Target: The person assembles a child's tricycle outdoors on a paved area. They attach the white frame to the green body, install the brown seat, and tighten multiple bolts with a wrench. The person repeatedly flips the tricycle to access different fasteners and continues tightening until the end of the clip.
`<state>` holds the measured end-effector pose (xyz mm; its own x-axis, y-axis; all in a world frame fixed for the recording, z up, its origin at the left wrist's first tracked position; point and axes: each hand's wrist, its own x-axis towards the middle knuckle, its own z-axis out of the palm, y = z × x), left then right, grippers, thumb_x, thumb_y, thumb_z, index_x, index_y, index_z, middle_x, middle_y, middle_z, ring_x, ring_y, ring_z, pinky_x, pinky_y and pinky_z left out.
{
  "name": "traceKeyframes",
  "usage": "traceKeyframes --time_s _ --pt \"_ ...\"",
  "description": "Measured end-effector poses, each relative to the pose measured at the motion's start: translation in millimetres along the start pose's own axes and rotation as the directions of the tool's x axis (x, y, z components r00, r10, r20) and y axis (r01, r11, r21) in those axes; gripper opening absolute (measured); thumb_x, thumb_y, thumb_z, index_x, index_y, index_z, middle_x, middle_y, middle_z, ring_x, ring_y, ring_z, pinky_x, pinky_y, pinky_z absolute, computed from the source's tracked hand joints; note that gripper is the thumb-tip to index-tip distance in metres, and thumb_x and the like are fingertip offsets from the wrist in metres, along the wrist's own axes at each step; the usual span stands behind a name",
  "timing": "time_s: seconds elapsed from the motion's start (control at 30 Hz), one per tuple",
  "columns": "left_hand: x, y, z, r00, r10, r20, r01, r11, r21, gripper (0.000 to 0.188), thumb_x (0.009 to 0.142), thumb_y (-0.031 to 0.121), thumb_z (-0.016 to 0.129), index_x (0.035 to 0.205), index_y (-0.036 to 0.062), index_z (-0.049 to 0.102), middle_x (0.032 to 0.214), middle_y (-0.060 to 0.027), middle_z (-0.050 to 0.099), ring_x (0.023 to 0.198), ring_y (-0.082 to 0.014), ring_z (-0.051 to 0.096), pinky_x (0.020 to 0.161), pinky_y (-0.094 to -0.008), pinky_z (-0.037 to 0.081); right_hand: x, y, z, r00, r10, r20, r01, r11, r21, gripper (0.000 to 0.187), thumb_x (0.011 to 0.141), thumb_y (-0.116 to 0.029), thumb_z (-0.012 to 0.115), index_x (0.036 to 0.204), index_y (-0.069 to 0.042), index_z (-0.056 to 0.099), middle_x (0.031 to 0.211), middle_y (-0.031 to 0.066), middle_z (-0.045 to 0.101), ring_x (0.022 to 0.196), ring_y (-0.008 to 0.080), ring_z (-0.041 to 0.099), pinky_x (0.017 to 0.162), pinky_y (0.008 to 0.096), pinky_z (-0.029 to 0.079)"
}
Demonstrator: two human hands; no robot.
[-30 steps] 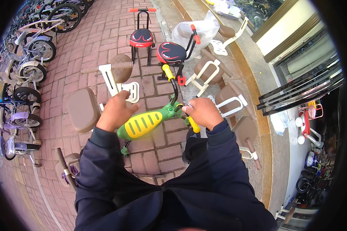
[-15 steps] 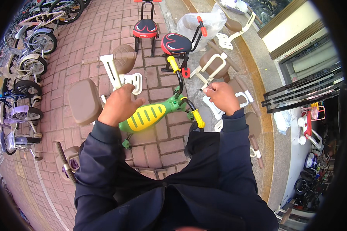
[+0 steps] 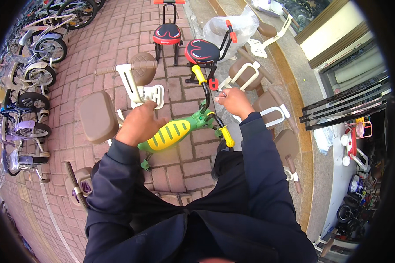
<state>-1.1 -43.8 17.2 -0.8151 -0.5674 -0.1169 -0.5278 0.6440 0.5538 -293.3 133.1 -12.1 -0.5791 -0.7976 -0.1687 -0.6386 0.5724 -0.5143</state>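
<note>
A green and yellow child's ride-on (image 3: pixel 173 133) stands between my legs, with black handlebars and yellow grips (image 3: pixel 199 74). My left hand (image 3: pixel 140 125) is over the rear end of its seat, thumb stretched apart from the fingers; nothing shows in it. To the right of the handlebars, my right hand (image 3: pixel 238 104) is closed in a pinch. A small dark piece shows at its fingertips, too small to name. Near that hand are a brown and cream child bicycle seat (image 3: pixel 267 106) and the red foot of a black and red seat (image 3: pixel 202 51).
Brown child seats (image 3: pixel 98 116) with cream frames stand left of me, and another black and red seat (image 3: pixel 167 34) is ahead. Clear plastic wrap (image 3: pixel 232 28) lies behind the seats. Bicycles (image 3: pixel 50 48) line the left side. A stone step (image 3: pixel 300 131) runs along the right.
My right hand has moved left, closer to the handlebars, with its fingers still pinched. My left hand has shifted slightly right and down. The view has moved a little.
</note>
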Motion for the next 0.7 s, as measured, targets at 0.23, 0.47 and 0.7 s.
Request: traceKeyframes --time_s 0.23,0.47,0.7 --pt "1 -3 9 0.991 0.107 -0.080 -0.107 0.994 0.001 0.052 0.089 0.039 0.076 0.115 -0.0040 0.064 0.099 -0.0278 0.072 0.096 -0.0448 0.070 0.085 -0.0502 0.056 35 -5 35 1.000 -0.014 -0.018 0.015 0.999 0.034 0.035 0.093 -0.033 0.068 0.104 -0.001 0.074 0.100 0.0218 0.074 0.098 0.0414 0.068 0.086 0.0489 0.052" --pt "2 -9 1 1.000 0.008 -0.002 -0.008 0.999 0.036 0.051 0.088 0.040 0.077 0.112 -0.0036 0.064 0.098 -0.0273 0.071 0.098 -0.0443 0.070 0.086 -0.0505 0.055 48 -10 59 0.985 0.124 0.120 -0.168 0.851 0.498 0.032 0.100 -0.033 0.064 0.094 -0.001 0.068 0.079 0.0059 0.068 0.070 0.0166 0.059 0.066 0.0344 0.045" --pt "9 -19 -11 0.994 -0.039 -0.103 0.038 0.999 -0.007 0.054 0.088 0.039 0.077 0.117 -0.0049 0.065 0.101 -0.0288 0.072 0.098 -0.0456 0.070 0.088 -0.0509 0.055 41 -10 54 0.953 0.198 0.230 -0.296 0.765 0.571 0.036 0.101 -0.038 0.061 0.085 -0.005 0.063 0.073 0.0025 0.065 0.057 0.0115 0.051 0.054 0.0337 0.039"
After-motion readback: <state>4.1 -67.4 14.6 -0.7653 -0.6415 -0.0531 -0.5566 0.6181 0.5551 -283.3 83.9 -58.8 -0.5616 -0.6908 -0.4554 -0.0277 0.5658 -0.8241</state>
